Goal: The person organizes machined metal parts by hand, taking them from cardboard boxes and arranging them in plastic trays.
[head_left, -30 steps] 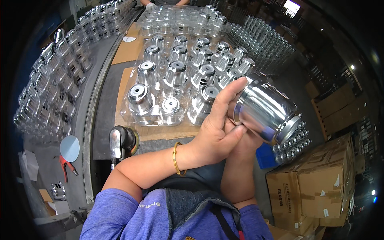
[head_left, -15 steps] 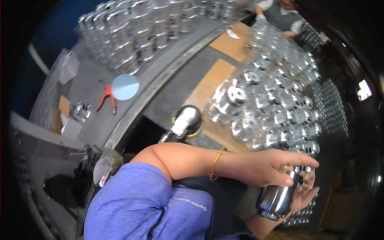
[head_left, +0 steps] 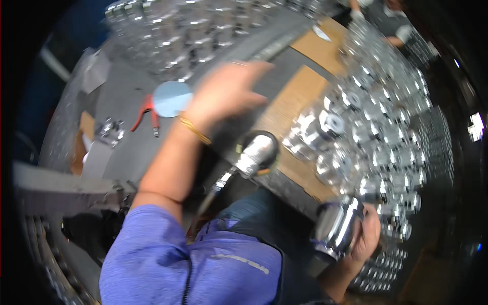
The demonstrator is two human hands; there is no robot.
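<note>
My right hand [head_left: 369,235] grips a shiny chrome cup-shaped metal part [head_left: 336,227], fingers wrapped round its side, in front of my body at the lower right. My left hand [head_left: 226,94], blurred by motion, reaches over the bench with its fingers and thumb apart and nothing seen in them. A yellow bangle circles that wrist. Just past the left hand lies a light blue round disc [head_left: 173,99], partly beside a red-handled tool [head_left: 146,113]. Nearer to me, a silvery hand-held power tool [head_left: 255,154] with a round dark pad and a hose rests on the bench edge.
Many chrome parts [head_left: 330,122], some in clear plastic, crowd the right side on cardboard [head_left: 297,96]. More stacked parts [head_left: 178,35] stand at the back left. Another person [head_left: 389,23] is at the far right. A small chrome piece [head_left: 110,131] lies at the left.
My left hand has left the chrome part and swung up and left over the bench. The right hand keeps the part, now held alone. The view has shifted slightly.
</note>
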